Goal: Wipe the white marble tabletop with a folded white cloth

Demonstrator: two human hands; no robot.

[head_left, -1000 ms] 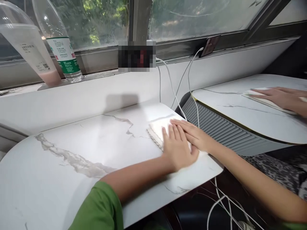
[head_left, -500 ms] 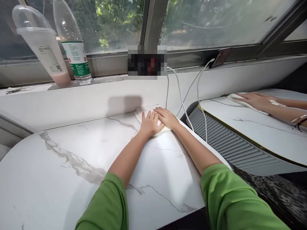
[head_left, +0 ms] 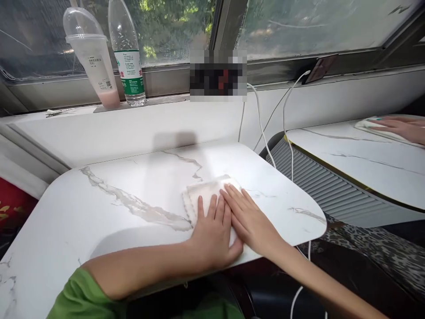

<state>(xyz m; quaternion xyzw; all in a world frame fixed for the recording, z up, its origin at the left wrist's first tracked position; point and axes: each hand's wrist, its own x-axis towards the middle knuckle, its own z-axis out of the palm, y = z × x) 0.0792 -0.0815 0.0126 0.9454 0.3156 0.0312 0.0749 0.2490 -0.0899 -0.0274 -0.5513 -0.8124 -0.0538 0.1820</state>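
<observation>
A folded white cloth (head_left: 204, 191) lies on the white marble-patterned table (head_left: 133, 186), close to its near edge. My left hand (head_left: 214, 237) presses flat on the cloth with its fingers stretched out. Beside it, my right hand (head_left: 250, 219) also rests flat on the cloth, its fingers extended and leaning toward the left. The two hands touch, and part of the cloth is hidden beneath them.
On the window ledge stand a lidded plastic cup (head_left: 94, 66) with a pink drink, a water bottle (head_left: 129, 71) and a phone (head_left: 320, 68). White cables (head_left: 262, 122) hang down. At a second table (head_left: 352, 153), another person's hand (head_left: 403, 128) rests on a cloth (head_left: 367, 125).
Both my hands have drawn the cloth from the table's far edge back to the near edge. The view has shifted left. The other person's hand has moved right.
</observation>
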